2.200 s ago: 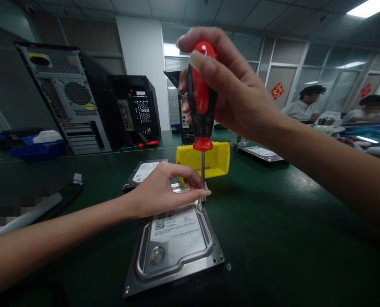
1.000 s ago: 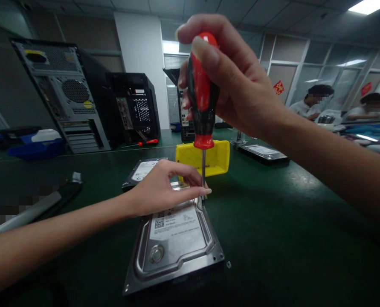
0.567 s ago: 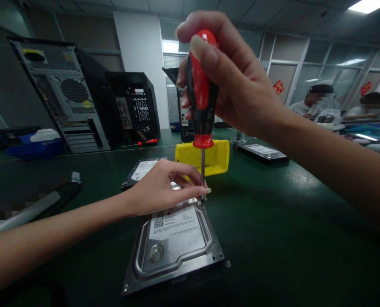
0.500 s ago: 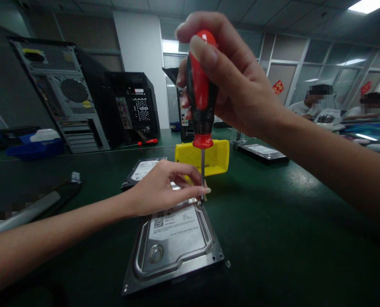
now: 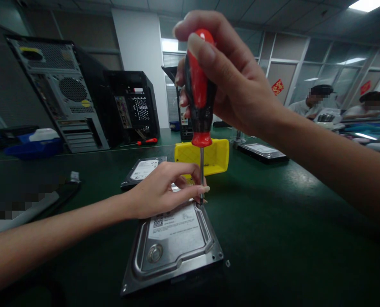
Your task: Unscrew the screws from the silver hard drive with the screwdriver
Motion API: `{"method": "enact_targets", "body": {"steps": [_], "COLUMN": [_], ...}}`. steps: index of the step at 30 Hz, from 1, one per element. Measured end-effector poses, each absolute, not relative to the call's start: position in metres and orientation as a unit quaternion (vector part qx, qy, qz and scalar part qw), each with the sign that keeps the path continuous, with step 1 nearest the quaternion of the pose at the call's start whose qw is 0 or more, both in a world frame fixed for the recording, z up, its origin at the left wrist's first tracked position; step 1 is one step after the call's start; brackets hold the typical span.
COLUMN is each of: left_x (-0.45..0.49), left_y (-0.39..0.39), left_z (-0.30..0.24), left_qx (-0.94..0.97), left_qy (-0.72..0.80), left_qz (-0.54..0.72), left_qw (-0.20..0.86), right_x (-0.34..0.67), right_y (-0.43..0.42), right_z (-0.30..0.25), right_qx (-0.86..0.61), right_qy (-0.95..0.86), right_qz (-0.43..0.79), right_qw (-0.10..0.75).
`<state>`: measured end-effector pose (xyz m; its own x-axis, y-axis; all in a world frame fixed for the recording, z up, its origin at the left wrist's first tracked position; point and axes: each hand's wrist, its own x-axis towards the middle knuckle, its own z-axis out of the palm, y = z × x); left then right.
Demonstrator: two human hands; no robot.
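Note:
A silver hard drive [image 5: 173, 247] lies flat on the dark green table in front of me. My right hand [image 5: 234, 81] is wrapped round the red and black handle of a screwdriver [image 5: 200, 94], held upright with its tip at the drive's far right corner. My left hand [image 5: 164, 189] rests at that corner, thumb and fingers pinched about the screwdriver's shaft near the tip. What lies under the tip is hidden by my fingers.
A yellow bin [image 5: 213, 155] stands just behind the drive, a second hard drive [image 5: 143, 168] to its left and a third [image 5: 262, 151] at right. Open computer cases [image 5: 65, 98] line the back left, with a red screwdriver [image 5: 146, 141] and a blue tray [image 5: 33, 147]. People sit at far right [image 5: 314, 102].
The screwdriver and both hands stay at the drive's far right corner; my right hand's grip has shifted slightly on the handle. The view has drifted a little.

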<state>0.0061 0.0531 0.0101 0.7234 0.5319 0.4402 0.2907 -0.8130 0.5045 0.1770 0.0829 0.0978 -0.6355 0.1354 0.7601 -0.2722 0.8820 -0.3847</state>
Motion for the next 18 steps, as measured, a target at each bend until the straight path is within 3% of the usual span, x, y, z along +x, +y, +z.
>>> {"method": "enact_targets", "body": {"steps": [18], "left_x": [0.0048], "left_y": [0.0547], "left_z": [0.0079], "left_qx": [0.901], "left_qy": [0.240], "left_qz": [0.299], "left_qw": [0.202], "right_x": [0.1750], "right_y": [0.0893], "right_z": [0.0990], "right_qx": [0.070], "right_qy": [-0.865], "right_qz": [0.255], "right_qw": [0.427]}}
